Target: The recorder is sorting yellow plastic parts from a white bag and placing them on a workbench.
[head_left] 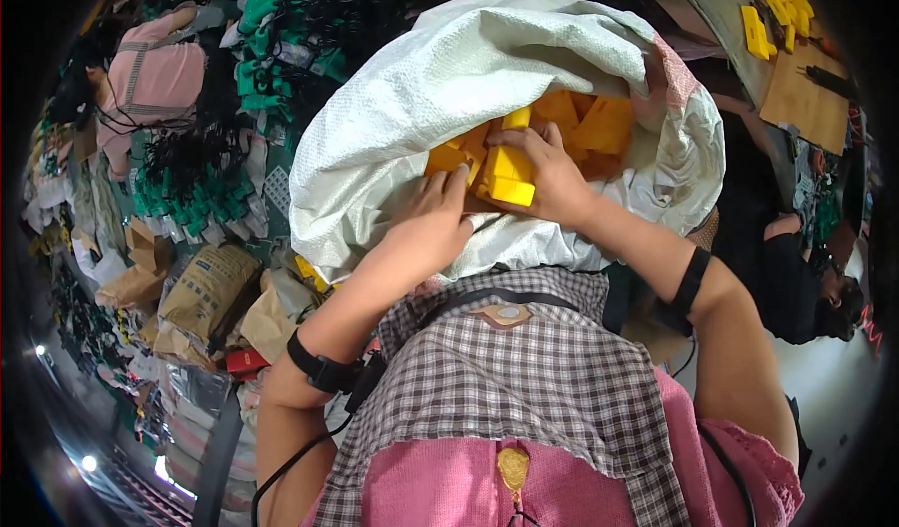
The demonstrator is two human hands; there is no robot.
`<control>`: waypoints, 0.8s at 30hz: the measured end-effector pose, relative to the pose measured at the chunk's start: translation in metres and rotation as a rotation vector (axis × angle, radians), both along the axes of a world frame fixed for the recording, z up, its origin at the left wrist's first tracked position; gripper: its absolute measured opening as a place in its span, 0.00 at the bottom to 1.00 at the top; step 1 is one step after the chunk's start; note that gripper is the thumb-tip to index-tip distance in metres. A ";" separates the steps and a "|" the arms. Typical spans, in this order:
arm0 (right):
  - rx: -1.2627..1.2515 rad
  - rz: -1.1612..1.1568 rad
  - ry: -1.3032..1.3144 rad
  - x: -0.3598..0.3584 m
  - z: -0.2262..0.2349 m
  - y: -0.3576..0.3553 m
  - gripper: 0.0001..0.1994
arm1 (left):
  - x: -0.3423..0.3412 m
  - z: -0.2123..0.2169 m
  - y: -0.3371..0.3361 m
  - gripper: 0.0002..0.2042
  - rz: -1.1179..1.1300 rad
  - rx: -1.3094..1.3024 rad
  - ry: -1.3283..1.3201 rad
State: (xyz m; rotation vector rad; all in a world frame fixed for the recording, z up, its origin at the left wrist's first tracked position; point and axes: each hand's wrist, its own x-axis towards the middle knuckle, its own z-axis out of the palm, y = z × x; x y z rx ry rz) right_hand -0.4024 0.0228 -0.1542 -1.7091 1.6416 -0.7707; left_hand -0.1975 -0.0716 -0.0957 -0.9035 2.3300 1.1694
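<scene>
In front of my body stands a white woven sack (393,96), its mouth gathered into a thick rolled rim. Yellow plastic parts (601,126) lie heaped inside it. My right hand (555,173) is closed on a boxy yellow plastic part (510,173) in the sack's mouth, its fingers curled over the top. My left hand (434,211) reaches over the near rim, fingers extended beside the yellow pieces. Its thumb is apart from the fingers, and I see nothing held in it. The fingertips touch or nearly touch a yellow piece; I cannot tell which.
Green parts with black cables (197,190) are piled at the left, near a person in pink (154,73). A brown paper sack (208,288) lies at lower left. More yellow parts (782,3) sit at upper right by a cardboard sheet (807,96). Another person (796,256) is at the right.
</scene>
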 end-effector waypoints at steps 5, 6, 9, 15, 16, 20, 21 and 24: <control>-0.021 -0.186 -0.055 0.008 0.006 0.000 0.42 | -0.020 -0.025 0.019 0.40 0.056 -0.058 0.127; -0.019 -0.191 -0.056 0.007 0.006 0.001 0.42 | -0.022 -0.029 0.022 0.40 0.051 -0.055 0.125; 0.005 -0.252 -0.040 0.009 0.007 0.001 0.43 | -0.029 -0.040 0.030 0.43 0.081 -0.243 0.212; -0.002 -0.363 -0.189 0.027 0.023 0.003 0.39 | -0.037 -0.044 0.029 0.33 0.397 -0.127 0.478; -0.002 -0.370 -0.187 0.021 0.026 0.004 0.39 | -0.036 -0.045 0.027 0.33 0.390 -0.125 0.480; 0.217 -0.011 0.006 -0.021 0.065 -0.009 0.36 | -0.011 -0.044 0.016 0.30 0.540 0.237 0.615; 0.166 0.067 0.096 -0.027 0.065 -0.006 0.33 | -0.007 -0.043 0.011 0.30 0.480 0.237 0.699; 0.087 0.185 0.236 -0.031 0.062 -0.001 0.25 | -0.002 -0.030 0.004 0.27 0.448 0.276 0.775</control>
